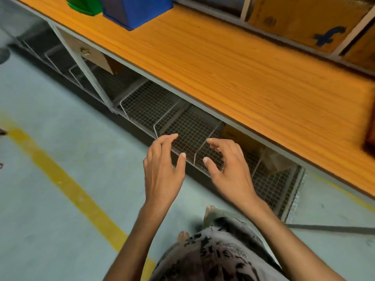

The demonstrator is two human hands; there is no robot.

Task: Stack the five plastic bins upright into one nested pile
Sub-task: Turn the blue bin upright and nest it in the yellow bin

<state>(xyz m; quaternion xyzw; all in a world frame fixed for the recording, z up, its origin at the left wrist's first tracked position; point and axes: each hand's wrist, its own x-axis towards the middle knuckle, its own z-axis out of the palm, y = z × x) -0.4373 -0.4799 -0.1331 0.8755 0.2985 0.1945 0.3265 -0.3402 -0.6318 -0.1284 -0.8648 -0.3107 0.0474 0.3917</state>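
Yellow paint ran in a stripe point(67, 185) across the pale floor point(40, 230) at the far left. Up at the top left, on the orange wooden bench top point(223, 63), stood a green bin point(84, 6), glossy plastic with a thick rim, cut off by the top edge. Touching it on its right was a blue bin point(138, 10), deeper in colour, one face shadowed almost purple; whether either was upright I could not tell, so little of them showed. Both sat well apart from the hands. Under the bench ran wire mesh baskets point(182, 126), and a cardboard box point(306, 21) with a blue mark stood at the bench's back right.

Lower down, the left hand point(162, 171) hovered over the floor before the baskets, fingers spread and loosely curled, holding nothing. Just beside it the right hand point(227, 169) hung likewise, thumb and fingers parted, empty. Below them showed patterned grey clothing point(219, 254).
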